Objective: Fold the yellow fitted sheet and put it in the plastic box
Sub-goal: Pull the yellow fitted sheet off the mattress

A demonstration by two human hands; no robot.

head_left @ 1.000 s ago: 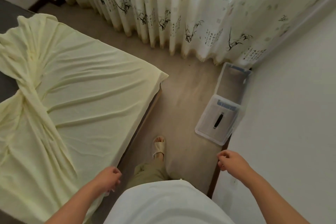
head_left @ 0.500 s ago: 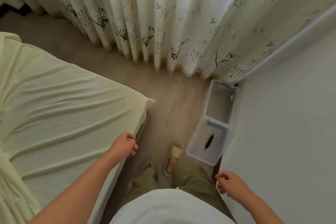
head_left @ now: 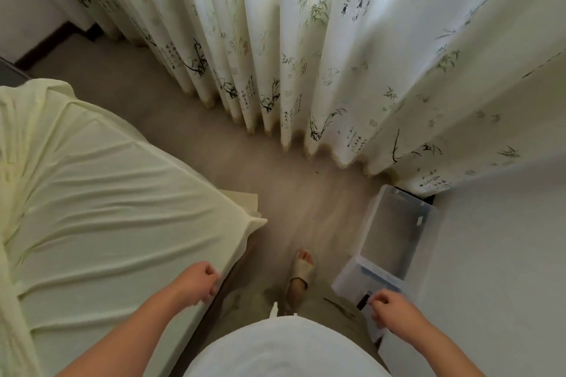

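A pale yellow fitted sheet (head_left: 92, 208) is lying spread over the bed at the left, its one visible corner pointing right toward the beige floor (head_left: 294, 193) and overhanging the bed's corner. Its long creases are running roughly left to right and converging on that corner. The frame's left edge is cutting the sheet off, so its true long axis cannot be judged, and a bunched fold is trailing down that side. The left hand (head_left: 196, 283) is hovering at the sheet's near side edge, just short of the corner, with fingers curled — whether they are pinching the fabric or only brushing it cannot be told. The sheet is stretching away from this hand up and to the left. The right hand (head_left: 389, 309) is hanging loosely curled and holding nothing, well apart from the sheet. It is sitting over the clear lid with a dark handle (head_left: 355, 281). The clear rectangular plastic box (head_left: 428, 223) is standing open beside the white wall (head_left: 505, 254), its long axis running away from the person toward the white bamboo-print curtains (head_left: 306, 55). A foot in a beige slipper (head_left: 301, 268) is stepping between bed and box.
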